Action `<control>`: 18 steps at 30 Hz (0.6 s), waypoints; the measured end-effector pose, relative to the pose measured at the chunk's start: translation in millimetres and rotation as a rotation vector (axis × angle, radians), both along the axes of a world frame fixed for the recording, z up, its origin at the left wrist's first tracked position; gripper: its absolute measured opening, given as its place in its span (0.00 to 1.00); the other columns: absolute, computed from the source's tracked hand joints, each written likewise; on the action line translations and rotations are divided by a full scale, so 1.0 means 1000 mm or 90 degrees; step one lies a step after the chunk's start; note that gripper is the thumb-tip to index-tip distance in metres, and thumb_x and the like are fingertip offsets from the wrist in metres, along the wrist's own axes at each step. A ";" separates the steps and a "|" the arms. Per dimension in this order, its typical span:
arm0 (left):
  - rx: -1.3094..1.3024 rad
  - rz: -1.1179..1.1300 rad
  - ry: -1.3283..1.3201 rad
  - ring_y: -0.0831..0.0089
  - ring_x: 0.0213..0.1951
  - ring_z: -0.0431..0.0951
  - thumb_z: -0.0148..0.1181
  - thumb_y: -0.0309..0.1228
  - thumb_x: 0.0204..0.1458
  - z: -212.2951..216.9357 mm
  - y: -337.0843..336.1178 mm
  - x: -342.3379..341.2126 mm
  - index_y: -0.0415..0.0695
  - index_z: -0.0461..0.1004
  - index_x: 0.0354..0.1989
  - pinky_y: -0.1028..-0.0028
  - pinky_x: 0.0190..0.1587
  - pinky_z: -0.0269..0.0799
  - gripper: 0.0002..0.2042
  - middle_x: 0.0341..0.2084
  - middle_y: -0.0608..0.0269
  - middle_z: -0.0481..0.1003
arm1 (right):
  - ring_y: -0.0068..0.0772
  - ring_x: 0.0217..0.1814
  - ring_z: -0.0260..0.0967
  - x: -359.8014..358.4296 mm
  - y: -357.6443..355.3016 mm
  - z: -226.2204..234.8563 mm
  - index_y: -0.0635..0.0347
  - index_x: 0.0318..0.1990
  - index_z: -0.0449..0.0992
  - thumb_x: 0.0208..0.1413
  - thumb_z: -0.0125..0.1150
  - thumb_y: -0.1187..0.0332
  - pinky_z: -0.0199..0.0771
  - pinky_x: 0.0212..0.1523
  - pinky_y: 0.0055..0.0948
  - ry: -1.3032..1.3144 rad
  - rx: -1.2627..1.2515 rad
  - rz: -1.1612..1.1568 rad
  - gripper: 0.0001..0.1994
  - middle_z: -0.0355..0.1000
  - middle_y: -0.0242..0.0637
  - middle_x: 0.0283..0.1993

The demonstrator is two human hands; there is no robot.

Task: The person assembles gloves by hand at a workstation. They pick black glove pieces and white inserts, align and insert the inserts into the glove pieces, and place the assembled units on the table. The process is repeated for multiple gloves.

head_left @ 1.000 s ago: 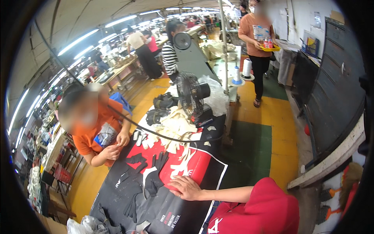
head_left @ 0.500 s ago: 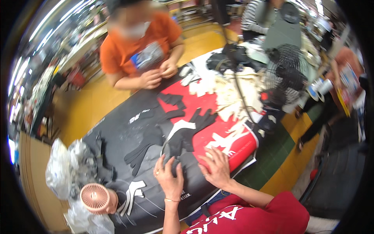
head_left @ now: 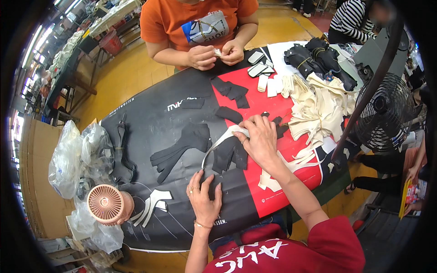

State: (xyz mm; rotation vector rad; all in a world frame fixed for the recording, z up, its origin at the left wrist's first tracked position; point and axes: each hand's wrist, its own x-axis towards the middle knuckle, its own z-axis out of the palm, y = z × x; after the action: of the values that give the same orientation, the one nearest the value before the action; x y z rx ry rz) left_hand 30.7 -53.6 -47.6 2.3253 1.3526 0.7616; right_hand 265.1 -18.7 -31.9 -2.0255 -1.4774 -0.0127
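My right hand (head_left: pixel 260 140) pinches one end of a curved white strip (head_left: pixel 217 144) and lifts it off a stack of black cut pieces (head_left: pixel 230 154). My left hand (head_left: pixel 205 200) lies flat, fingers spread, pressing on a black piece near the table's front edge. Both rest on a table covered by a black and red printed sheet (head_left: pixel 150 123). More black strips (head_left: pixel 180 145) fan out to the left of my hands.
A person in an orange shirt (head_left: pixel 200 22) works with both hands across the table. A pile of cream pieces (head_left: pixel 318 109) and black bundles (head_left: pixel 314 57) lie at right, next to a black fan (head_left: pixel 387 118). A small pink fan (head_left: pixel 107 204) and plastic bags (head_left: pixel 77 154) sit at left.
The view has swung down and closer over the table. My right hand has moved up onto the black stack and taken hold of the white strip; my left hand has dropped nearer the edge.
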 end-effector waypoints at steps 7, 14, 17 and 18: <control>0.004 -0.004 -0.034 0.56 0.59 0.70 0.66 0.27 0.49 -0.002 0.002 0.000 0.43 0.79 0.45 0.60 0.61 0.58 0.13 0.55 0.54 0.72 | 0.37 0.39 0.71 0.003 0.003 -0.005 0.54 0.43 0.77 0.51 0.70 0.63 0.59 0.44 0.37 0.081 0.013 -0.010 0.13 0.75 0.33 0.36; 0.017 0.004 -0.066 0.57 0.57 0.72 0.66 0.26 0.50 0.000 0.001 0.002 0.42 0.79 0.44 0.62 0.60 0.60 0.12 0.52 0.54 0.74 | 0.36 0.36 0.72 0.007 0.004 -0.005 0.54 0.45 0.78 0.50 0.71 0.63 0.58 0.45 0.38 0.162 -0.060 -0.015 0.15 0.74 0.31 0.34; 0.014 0.005 -0.079 0.58 0.56 0.73 0.65 0.26 0.50 -0.001 0.001 0.002 0.42 0.80 0.43 0.62 0.60 0.60 0.11 0.51 0.54 0.75 | 0.33 0.35 0.71 0.007 0.005 -0.006 0.53 0.42 0.80 0.51 0.71 0.65 0.58 0.45 0.38 0.115 -0.034 0.017 0.12 0.74 0.31 0.34; 0.016 0.003 -0.080 0.57 0.55 0.73 0.65 0.26 0.50 -0.002 0.001 0.002 0.42 0.80 0.43 0.62 0.59 0.61 0.11 0.51 0.54 0.75 | 0.32 0.35 0.71 0.006 0.004 -0.005 0.53 0.41 0.81 0.51 0.70 0.65 0.58 0.45 0.38 0.102 -0.071 0.019 0.10 0.74 0.30 0.34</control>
State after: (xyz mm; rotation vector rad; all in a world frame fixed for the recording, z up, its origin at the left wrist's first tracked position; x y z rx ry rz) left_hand 32.6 -52.1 -49.5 2.2517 1.3025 0.9155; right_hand 271.6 -14.4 -36.7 -2.0400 -1.4351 0.2430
